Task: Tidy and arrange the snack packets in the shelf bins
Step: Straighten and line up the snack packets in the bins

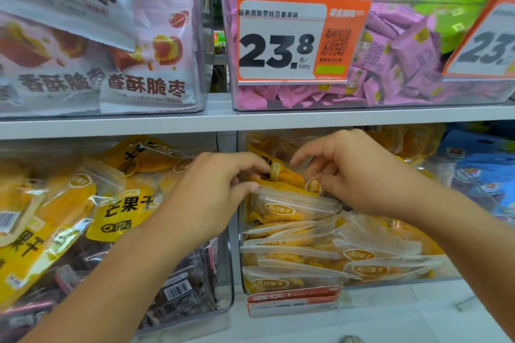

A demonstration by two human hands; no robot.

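Observation:
A clear bin (306,285) on the lower shelf holds several yellow dried-mango packets (320,245) standing in a row. Both my hands reach into its back part. My left hand (214,195) pinches the top edge of an upright packet (281,206) between thumb and fingers. My right hand (351,172) has curled fingers on the rearmost yellow packet (281,172), which leans behind the row. The left neighbouring bin (217,273) is piled with loose yellow mango packets (69,211) over dark packets (178,289).
On the upper shelf stand a bin of pink jujube bags (147,64) and a bin of small pink and green sweets (404,50) with an orange 23.8 price tag (292,39). Blue packets (479,172) fill the bin at right. A red label (292,301) fronts the mango bin.

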